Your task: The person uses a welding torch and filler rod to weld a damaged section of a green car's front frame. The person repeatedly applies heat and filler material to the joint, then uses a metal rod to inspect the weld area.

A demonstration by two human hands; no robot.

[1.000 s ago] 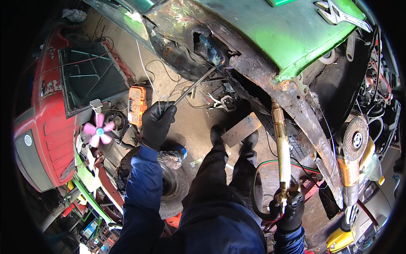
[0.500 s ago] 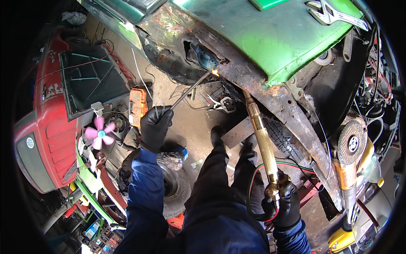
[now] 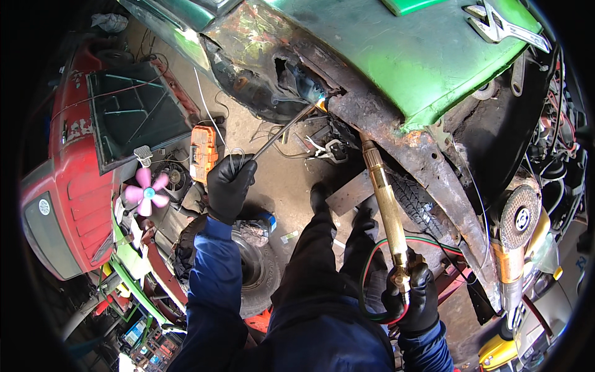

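Left hand (image 3: 229, 188) and right hand (image 3: 418, 299), both black-gloved, are held well apart, the first clamped on a thin rod (image 3: 279, 134) whose far end is met by a small bright glow (image 3: 321, 103) at the rusted bodywork (image 3: 375, 113), the second on the lower end of a brass torch (image 3: 387, 208) whose nozzle tip is hidden behind that metal. At the right an orange-bodied grinder (image 3: 509, 257) is propped, on the green panel (image 3: 372, 46) an adjustable wrench (image 3: 505, 28) is laid, and a tyre (image 3: 265, 276) is partly covered by the left sleeve (image 3: 214, 273). On the red vehicle (image 3: 90, 214) a round sticker (image 3: 44, 208) is carried, its print too small to be made out.
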